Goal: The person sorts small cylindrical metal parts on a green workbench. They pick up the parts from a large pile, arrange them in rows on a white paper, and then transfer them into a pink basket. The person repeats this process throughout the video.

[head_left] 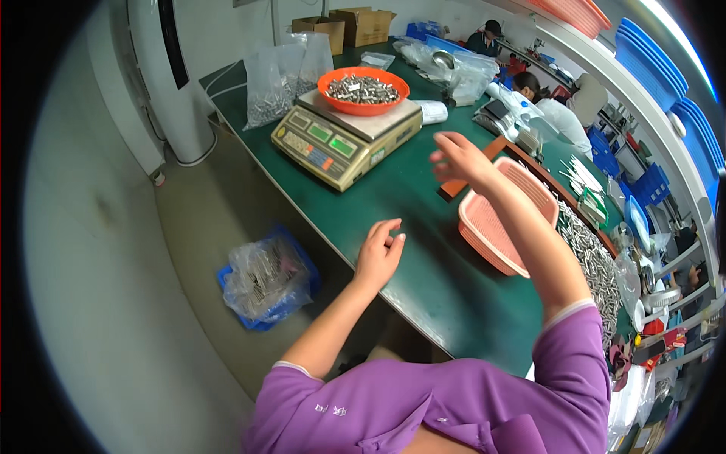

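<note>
I see the left hand (380,256) near the middle of the frame, its fingers loosely curved and nothing visible in its grasp. The right hand (460,159), up and to the right of it, is a little blurred; its fingers bend slackly, released, with nothing I can make out between them.

The right forearm crosses above a pink basket (491,227), right of centre, which sits on the green table (446,318). Beside that hand lies a reddish-brown strip (454,189). Above the left hand, in the upper middle, stands a scale (325,147) with green-lit displays, and on its plate rests an orange bowl (363,110) full of small metal pieces (363,89).

Clear bags (265,87) of similar pieces stand just behind the scale, with cardboard boxes (363,26) further back at the top. A long heap of metal pins (594,261) runs down the right side, past the basket. On the floor at lower left, a blue crate (314,284) holds a clear plastic bag (265,276). Toward the upper right, a person in a white top (563,117) leans at another spot.
</note>
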The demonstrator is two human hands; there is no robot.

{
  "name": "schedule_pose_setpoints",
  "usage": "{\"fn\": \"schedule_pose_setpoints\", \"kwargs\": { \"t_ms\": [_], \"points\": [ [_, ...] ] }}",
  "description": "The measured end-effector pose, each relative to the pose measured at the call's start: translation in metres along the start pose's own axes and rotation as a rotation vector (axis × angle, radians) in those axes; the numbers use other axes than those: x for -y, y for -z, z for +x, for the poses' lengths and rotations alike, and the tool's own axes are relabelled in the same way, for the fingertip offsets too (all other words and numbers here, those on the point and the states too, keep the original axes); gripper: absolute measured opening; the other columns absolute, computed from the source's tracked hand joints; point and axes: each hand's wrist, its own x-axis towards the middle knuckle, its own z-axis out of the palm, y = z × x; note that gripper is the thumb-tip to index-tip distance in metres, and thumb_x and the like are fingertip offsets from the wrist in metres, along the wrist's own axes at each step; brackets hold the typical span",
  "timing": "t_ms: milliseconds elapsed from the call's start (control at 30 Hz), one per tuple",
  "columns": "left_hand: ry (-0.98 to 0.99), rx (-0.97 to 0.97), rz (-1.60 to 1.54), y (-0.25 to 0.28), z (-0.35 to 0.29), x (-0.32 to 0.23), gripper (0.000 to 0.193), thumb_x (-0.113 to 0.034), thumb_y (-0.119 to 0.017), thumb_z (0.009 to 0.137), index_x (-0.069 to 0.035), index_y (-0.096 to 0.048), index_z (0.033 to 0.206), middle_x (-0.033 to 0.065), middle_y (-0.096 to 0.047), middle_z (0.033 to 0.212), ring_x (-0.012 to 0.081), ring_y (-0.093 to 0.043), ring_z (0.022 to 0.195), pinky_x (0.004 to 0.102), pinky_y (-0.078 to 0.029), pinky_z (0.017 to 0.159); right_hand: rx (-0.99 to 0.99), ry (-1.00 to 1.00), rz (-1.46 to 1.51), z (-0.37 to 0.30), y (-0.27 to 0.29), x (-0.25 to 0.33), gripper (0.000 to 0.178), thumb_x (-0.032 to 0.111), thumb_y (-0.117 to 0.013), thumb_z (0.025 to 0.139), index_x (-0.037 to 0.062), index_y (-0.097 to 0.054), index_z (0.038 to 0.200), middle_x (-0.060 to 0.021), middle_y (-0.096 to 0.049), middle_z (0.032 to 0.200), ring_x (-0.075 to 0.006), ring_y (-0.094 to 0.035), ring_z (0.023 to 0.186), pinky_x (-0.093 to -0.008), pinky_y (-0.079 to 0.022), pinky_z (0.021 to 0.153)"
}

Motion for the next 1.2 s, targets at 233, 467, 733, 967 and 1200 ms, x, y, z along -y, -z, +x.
{"fn": "schedule_pose_setpoints", "kwargs": {
  "t_ms": [233,467,733,967,1200],
  "points": [
    [0.149,-0.284,-0.171,0.104,0.183,0.023,0.035,-0.03,-0.05,0.104,-0.001,-0.054,0.122,0.0085,-0.061,0.094,0.015,-0.065,0.071,0.0262,-0.055,0.061,-0.074,-0.156,0.283,0.191,-0.026,0.006,0.046,0.042,-0.038,0.101,-0.0003,-0.056,0.109,-0.0138,-0.066,0.08,-0.0197,-0.062,0.061,-0.0327,-0.053,0.055],
    [0.473,-0.22,-0.057,0.127,0.323,0.055,0.046,-0.039,-0.049,0.098,0.006,-0.061,0.093,0.0134,-0.065,0.07,0.0186,-0.063,0.05,0.0302,-0.05,0.042,0.063,-0.256,0.225,0.209,-0.035,0.017,0.024,0.022,-0.042,0.097,0.0036,-0.057,0.103,-0.0087,-0.07,0.079,-0.0085,-0.06,0.06,-0.0217,-0.048,0.045],
    [0.379,0.044,-0.018,0.118,0.328,0.046,0.032,-0.024,-0.043,0.095,0.0,-0.063,0.101,0.0134,-0.065,0.069,0.0184,-0.06,0.047,0.0296,-0.046,0.04,-0.073,-0.141,0.214,0.213,-0.027,-0.004,0.03,0.014,-0.038,0.092,-0.004,-0.061,0.097,-0.0141,-0.068,0.072,-0.0169,-0.062,0.053,-0.0286,-0.046,0.041],
    [0.458,0.06,-0.006,0.101,0.26,0.004,0.033,-0.02,-0.043,0.099,0.006,-0.062,0.103,0.0146,-0.066,0.071,0.0197,-0.061,0.046,0.0306,-0.046,0.037,-0.121,-0.04,0.163,0.133,-0.009,-0.024,0.031,0.014,-0.04,0.089,-0.0054,-0.064,0.085,-0.0146,-0.066,0.064,-0.0189,-0.062,0.048,-0.0316,-0.05,0.044],
    [0.424,0.212,0.007,0.056,0.189,-0.081,0.03,-0.017,-0.045,0.093,0.006,-0.062,0.099,0.013,-0.065,0.069,0.0148,-0.056,0.042,0.0249,-0.043,0.034,-0.21,-0.034,0.357,-0.02,0.012,-0.048,0.029,0.013,-0.04,0.091,-0.0059,-0.062,0.093,-0.011,-0.064,0.067,-0.0125,-0.059,0.052,-0.0247,-0.049,0.046]
  ]
}}
